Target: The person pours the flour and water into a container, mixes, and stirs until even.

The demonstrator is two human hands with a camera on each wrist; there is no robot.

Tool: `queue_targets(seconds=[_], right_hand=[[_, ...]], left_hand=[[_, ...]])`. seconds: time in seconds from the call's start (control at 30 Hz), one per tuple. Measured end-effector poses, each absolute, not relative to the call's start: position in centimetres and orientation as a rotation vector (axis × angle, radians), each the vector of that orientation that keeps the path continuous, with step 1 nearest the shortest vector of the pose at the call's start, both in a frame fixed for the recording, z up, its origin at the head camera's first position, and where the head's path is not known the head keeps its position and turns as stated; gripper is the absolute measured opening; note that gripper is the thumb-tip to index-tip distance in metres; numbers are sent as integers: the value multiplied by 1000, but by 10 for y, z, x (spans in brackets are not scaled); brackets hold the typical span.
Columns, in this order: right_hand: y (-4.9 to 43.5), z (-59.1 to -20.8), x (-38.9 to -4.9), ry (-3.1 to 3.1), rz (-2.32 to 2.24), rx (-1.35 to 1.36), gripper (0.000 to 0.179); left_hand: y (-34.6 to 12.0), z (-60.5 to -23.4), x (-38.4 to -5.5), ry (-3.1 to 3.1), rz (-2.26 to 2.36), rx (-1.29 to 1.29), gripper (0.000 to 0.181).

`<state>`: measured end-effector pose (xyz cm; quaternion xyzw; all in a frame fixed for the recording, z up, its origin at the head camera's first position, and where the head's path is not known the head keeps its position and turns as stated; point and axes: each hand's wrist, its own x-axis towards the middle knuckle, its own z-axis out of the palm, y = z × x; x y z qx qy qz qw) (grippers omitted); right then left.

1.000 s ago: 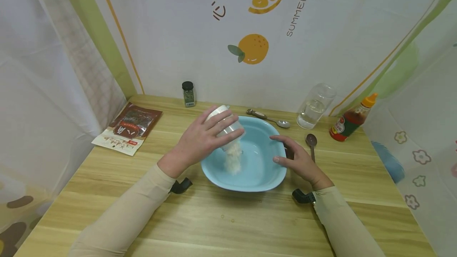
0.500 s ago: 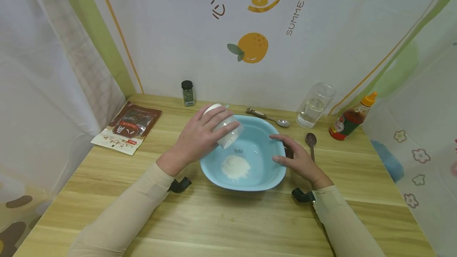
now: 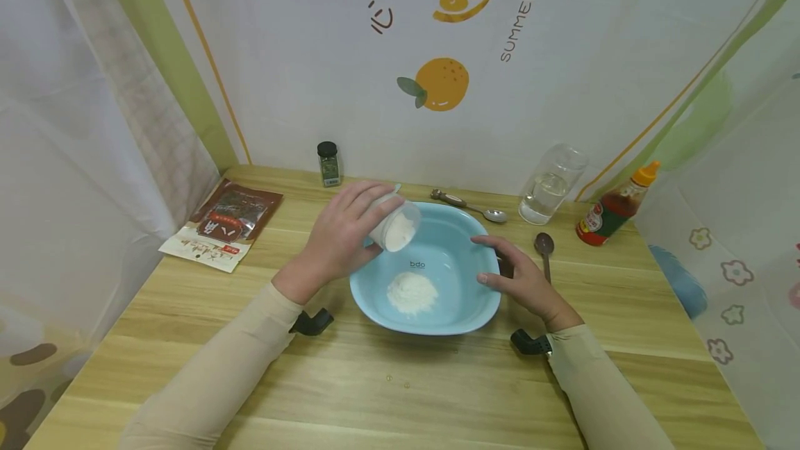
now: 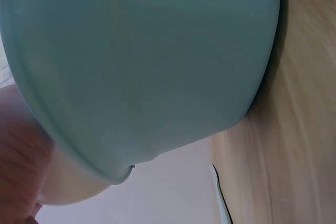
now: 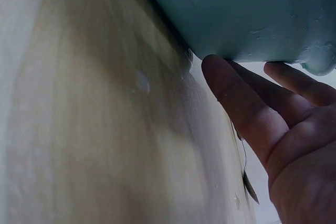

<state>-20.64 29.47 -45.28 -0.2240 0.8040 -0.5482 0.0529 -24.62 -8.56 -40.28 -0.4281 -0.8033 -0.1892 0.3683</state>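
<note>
My left hand (image 3: 340,231) grips a translucent plastic cup (image 3: 401,226) over the left rim of a light blue basin (image 3: 456,297). The cup leans to the right, its mouth turned toward the basin, and white powder shows inside. A heap of white powder (image 3: 412,293) lies on the basin floor below the printed letters. At the basin's right side my right hand (image 3: 521,280) holds the rim, thumb on top. In the right wrist view its fingers (image 5: 244,100) touch the outer wall. The left wrist view shows mostly the basin's outer wall (image 4: 142,72).
A metal spoon (image 3: 495,215) lies behind the basin, a brown spoon (image 3: 544,245) to its right. At the back right stand a glass of clear liquid (image 3: 545,196) and a red sauce bottle (image 3: 615,210). A spice jar (image 3: 328,165) and a brown packet (image 3: 228,221) are back left.
Powder was falling from the cup one second ago; now it lies heaped in the basin and none falls. My left hand has tipped the cup back somewhat. The right hand stays put.
</note>
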Motion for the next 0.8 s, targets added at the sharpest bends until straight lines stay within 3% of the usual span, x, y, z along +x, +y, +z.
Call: queue_targets(seconds=[0.57, 0.8], right_hand=[[294, -453, -207, 2451, -1652, -685, 64], [295, -454, -207, 2465, -1636, -686, 64]], left_hand=[[-98, -400, -249, -2162, -1035, -872, 95], [-103, -400, -249, -2199, -1369, -613, 99]])
